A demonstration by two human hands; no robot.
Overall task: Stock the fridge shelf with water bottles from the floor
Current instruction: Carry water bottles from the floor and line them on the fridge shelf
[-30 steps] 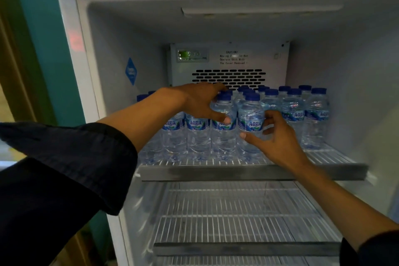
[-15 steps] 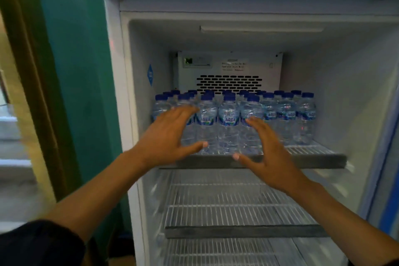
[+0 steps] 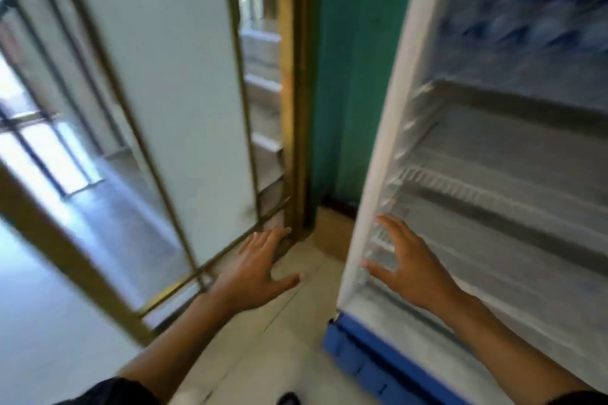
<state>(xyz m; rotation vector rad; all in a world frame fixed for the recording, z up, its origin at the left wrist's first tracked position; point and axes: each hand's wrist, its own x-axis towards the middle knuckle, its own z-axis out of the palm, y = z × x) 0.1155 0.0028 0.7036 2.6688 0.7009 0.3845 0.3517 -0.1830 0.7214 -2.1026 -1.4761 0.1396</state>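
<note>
Nearest me, my left hand hangs over the pale floor with its fingers spread and holding nothing, and my right hand is just as loose and bare in front of the fridge, by its lower wire shelves. Farther up, blurred, the water bottles stand packed on the top shelf. A glass door stands off to my left.

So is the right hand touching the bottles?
Apart. The head view shows the right hand open and low by the fridge's bottom shelves, while the blurry bottles sit on the top shelf, far above it.
</note>
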